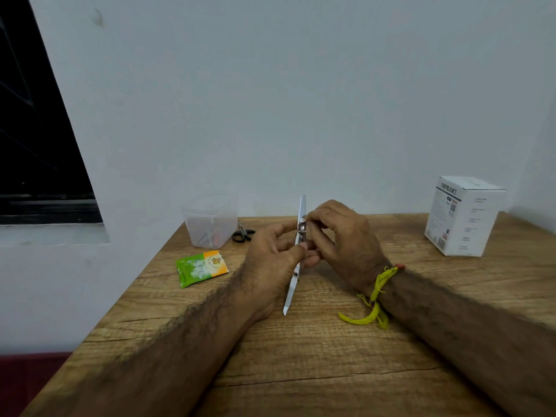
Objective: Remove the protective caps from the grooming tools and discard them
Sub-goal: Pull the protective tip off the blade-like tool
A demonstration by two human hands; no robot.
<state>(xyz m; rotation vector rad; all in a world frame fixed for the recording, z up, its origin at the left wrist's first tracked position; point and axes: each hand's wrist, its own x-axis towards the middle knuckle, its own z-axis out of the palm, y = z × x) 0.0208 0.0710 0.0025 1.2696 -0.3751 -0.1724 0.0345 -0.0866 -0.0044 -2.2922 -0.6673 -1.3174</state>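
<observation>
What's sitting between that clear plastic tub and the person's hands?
In the head view, small black-handled scissors lie on the table between the clear tub and the left hand.

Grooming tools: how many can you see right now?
2: a metal tool held in both hands, and small scissors beside the clear tub. The tub may hide more.

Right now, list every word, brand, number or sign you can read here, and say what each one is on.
"PINPRONICS", or close to it: slanted heading on the white box, letters blurred, so the spelling is uncertain.
Smaller lines, codes and a barcode on the same box: too small to read.
Print on the green and orange sachet: too blurred to read.
Nothing else bears readable text.
</observation>
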